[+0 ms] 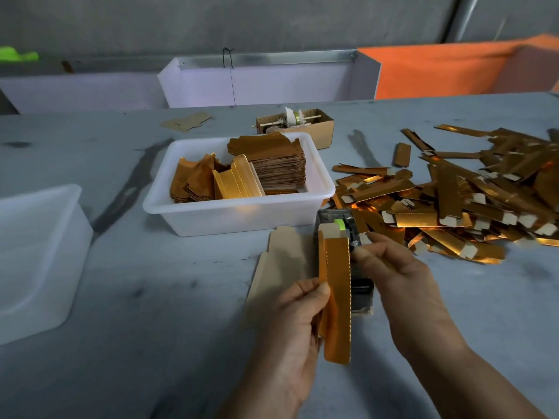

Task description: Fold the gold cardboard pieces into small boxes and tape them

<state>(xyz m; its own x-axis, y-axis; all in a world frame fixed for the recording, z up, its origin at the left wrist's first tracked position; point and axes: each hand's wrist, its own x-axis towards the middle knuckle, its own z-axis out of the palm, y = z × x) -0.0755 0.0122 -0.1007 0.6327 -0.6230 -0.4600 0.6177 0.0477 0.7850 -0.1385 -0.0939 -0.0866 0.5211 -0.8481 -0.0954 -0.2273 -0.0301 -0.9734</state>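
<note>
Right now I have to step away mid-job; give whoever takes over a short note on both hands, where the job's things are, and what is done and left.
Left hand: holds a folded gold piece upright beside the tape dispenser.
Right hand: fingertips pinched at the dispenser's front, apparently pulling tape; the tape itself is too small to see.
Supply: flat gold pieces stacked in the white tub; one brown flat blank lies under the hands.
Done: a large pile of finished pieces on the table's right.
Left: tape this piece, add it to the pile, then work through the tub.
</note>
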